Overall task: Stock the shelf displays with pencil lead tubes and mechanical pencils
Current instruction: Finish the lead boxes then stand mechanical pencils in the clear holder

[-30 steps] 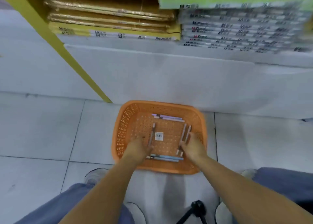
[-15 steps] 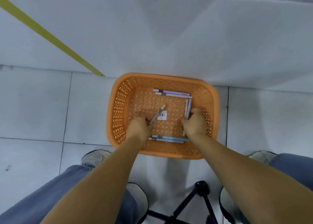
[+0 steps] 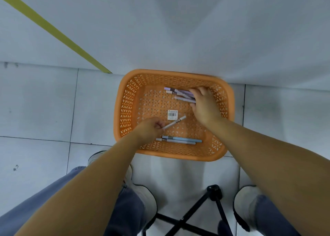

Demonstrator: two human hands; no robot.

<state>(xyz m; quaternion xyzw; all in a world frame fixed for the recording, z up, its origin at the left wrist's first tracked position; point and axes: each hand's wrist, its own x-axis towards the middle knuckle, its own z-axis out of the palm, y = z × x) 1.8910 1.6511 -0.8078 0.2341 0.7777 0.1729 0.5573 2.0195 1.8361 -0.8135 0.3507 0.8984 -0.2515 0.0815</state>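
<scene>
Left hand (image 3: 150, 127) pinches a grey pencil (image 3: 174, 123) over the middle of the orange basket (image 3: 178, 155). Right hand (image 3: 205, 107) curls its fingers round the purple pencils (image 3: 182, 94) at the basket's far right. Two blue pencils (image 3: 180, 140) lie along the basket's near wall. The basket sits on pale floor tiles (image 3: 35, 101), far rim against a white panel (image 3: 178, 30). There's open tile left of the basket and a black tripod (image 3: 212, 193) near its front rim.

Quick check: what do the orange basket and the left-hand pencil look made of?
Orange basket: moulded plastic, matte, going by its even colour and lattice walls. Grey pencil in the left hand: probably plastic barrel, satin, with a darker band; too small to be sure.
</scene>
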